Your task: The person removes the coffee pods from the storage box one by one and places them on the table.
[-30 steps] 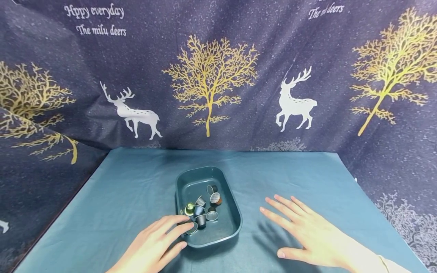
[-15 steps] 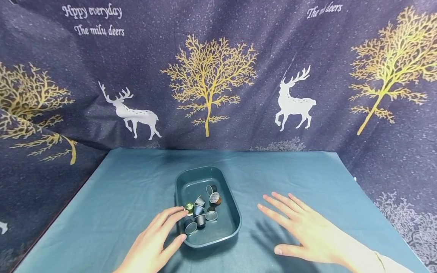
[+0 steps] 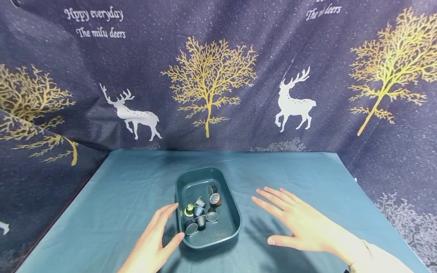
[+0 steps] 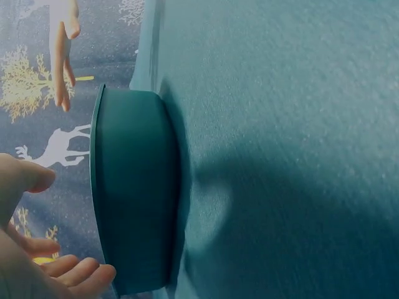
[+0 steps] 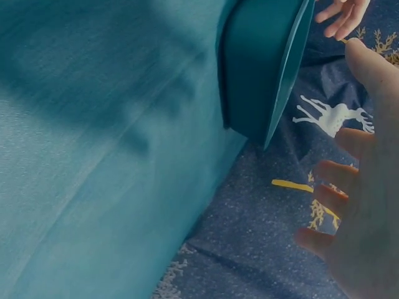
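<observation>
A dark teal rectangular tray point(image 3: 220, 230) holds several coffee capsules, mostly along its left and middle part. Among them are a green capsule point(image 3: 189, 209), a blue one point(image 3: 198, 211), a brown-orange one with a pale printed lid point(image 3: 215, 198), and a dark one tipped toward the near left corner point(image 3: 191, 228). Beside the tray's left rim is my left hand point(image 3: 150, 239), thumb and fingers spread, holding nothing. To the right, above the table, my right hand point(image 3: 297, 220) has its fingers extended and is apart from the tray. Both wrist views show the tray's outer side.
The table point(image 3: 136, 182) wears a smooth teal cover. Behind it and at the sides hangs a dark blue cloth point(image 3: 239, 125) printed with white deer and golden trees.
My left hand has drawn back from over the capsules to the tray's left rim. My right hand has shifted slightly left and away from me. The tray has stayed in place.
</observation>
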Available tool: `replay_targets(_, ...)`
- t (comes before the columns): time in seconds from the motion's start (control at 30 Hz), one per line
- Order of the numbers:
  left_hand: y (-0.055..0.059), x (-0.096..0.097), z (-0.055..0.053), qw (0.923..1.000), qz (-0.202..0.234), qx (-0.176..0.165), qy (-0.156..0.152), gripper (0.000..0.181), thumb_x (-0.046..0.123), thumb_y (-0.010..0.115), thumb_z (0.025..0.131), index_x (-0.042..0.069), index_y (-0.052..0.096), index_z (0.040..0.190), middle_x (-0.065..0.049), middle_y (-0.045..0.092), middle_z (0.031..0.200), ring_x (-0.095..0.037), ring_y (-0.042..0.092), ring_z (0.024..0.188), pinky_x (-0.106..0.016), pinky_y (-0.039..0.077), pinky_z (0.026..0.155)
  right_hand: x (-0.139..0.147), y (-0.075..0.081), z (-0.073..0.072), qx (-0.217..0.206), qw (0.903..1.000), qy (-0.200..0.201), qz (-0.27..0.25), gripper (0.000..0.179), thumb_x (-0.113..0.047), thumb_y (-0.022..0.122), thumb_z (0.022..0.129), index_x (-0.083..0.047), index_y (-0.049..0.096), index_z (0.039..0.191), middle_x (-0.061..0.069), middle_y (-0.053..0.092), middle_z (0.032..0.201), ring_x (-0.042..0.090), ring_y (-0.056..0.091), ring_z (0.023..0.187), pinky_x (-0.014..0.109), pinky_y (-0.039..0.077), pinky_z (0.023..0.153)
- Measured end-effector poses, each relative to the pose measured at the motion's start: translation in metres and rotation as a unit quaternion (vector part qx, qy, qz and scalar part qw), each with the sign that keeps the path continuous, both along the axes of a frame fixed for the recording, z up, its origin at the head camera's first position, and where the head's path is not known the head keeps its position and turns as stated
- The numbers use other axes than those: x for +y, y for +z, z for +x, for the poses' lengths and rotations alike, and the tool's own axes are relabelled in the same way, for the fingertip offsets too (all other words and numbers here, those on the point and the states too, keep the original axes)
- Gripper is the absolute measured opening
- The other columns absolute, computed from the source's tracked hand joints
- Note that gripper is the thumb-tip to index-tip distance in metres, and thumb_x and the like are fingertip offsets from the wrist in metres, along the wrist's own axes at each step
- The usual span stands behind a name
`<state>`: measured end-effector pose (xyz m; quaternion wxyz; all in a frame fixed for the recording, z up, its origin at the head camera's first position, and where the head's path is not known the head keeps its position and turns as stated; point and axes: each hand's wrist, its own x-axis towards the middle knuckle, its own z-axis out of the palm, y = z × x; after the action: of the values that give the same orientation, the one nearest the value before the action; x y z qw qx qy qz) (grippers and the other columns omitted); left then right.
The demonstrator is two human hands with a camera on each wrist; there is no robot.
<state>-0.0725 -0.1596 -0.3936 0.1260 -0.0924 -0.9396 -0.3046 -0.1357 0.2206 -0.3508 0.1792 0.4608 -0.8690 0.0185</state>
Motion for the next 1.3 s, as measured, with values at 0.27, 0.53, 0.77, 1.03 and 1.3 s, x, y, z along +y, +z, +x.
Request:
replay_targets(0.27,-0.005,0.002,-0.002,0.9976,0.039,-0.056,-0.007,0.078,0.029,0.075,0.087,0.016,0.035,0.153,-0.007,0.045,0.146,-0.022,0.058,0.123,-0.041,0.054,0.094,-0.004,-0.002,-0.007,-0.007,1.0,0.001,-0.001,0.086,-0.065,0.059,0.088,-0.022,0.031,0.156,-0.001,0.034,0.16,0.024,0.039,0.145,0.021,-0.005,0.124)
replay_targets(0.53,-0.009,0.003,-0.005,0.9812,0.121,-0.151,-0.003,0.084,0.029,0.073,0.09,0.01,0.025,0.156,-0.016,0.038,0.152,-0.032,0.052,0.13,-0.039,0.056,0.09,-0.007,-0.003,-0.01,-0.003,0.9999,0.011,-0.007,0.085,-0.064,0.059,0.089,-0.02,0.032,0.156,0.0,0.037,0.159,0.025,0.04,0.144,0.02,-0.005,0.124)
replay_targets(0.77,-0.012,0.002,-0.006,0.972,0.136,-0.192,0.005,0.087,0.031,0.073,0.089,0.008,0.023,0.156,-0.019,0.038,0.15,-0.035,0.054,0.128,-0.041,0.056,0.089,-0.011,-0.005,-0.01,-0.018,0.9998,0.0,-0.006,0.087,-0.066,0.058,0.088,-0.022,0.029,0.157,-0.004,0.032,0.161,0.022,0.035,0.147,0.022,-0.003,0.125)
replay_targets(1.03,-0.019,0.002,-0.007,0.9646,0.147,-0.219,0.011,0.078,0.033,0.07,0.091,0.003,0.033,0.152,-0.017,0.045,0.142,-0.031,0.056,0.122,-0.034,0.055,0.084,-0.013,-0.006,-0.011,-0.008,0.9999,0.013,-0.007,0.086,-0.066,0.057,0.089,-0.02,0.03,0.157,-0.001,0.035,0.16,0.024,0.038,0.145,0.021,-0.007,0.124)
replay_targets(1.3,-0.022,0.004,-0.009,0.9628,0.146,-0.226,0.018,0.062,0.032,0.066,0.094,0.005,0.043,0.144,-0.02,0.046,0.14,-0.034,0.057,0.12,-0.044,0.056,0.086,-0.013,-0.008,-0.01,-0.016,0.9998,0.006,-0.005,0.088,-0.067,0.057,0.088,-0.021,0.029,0.157,-0.003,0.032,0.161,0.022,0.035,0.147,0.023,-0.005,0.125)
